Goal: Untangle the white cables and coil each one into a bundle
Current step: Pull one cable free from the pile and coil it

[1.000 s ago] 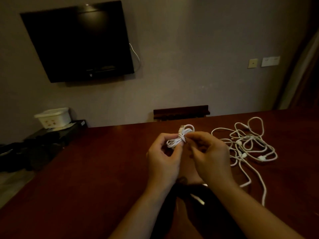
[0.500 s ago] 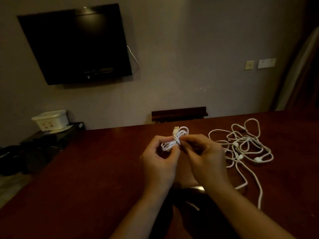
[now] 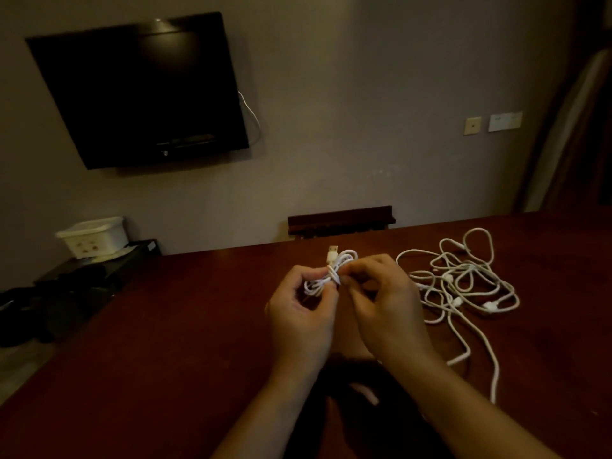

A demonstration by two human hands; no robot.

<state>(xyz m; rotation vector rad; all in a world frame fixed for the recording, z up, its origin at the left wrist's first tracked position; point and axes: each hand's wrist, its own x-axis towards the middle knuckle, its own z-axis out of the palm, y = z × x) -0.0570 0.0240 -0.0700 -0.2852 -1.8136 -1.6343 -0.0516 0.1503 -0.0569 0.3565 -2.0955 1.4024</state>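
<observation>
Small coiled white cable pinched between left hand and right hand above table, tangled cables beside.

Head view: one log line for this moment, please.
left hand: holds coiled cable | right hand: pinches its wrap | tangled cables: on table, untouched

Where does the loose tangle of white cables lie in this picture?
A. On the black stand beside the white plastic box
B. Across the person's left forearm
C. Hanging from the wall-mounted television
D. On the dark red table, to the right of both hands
D: the loose tangle of white cables sprawls on the dark red wooden table, right of the right hand and the left hand, which together hold a small coiled white cable bundle.
</observation>
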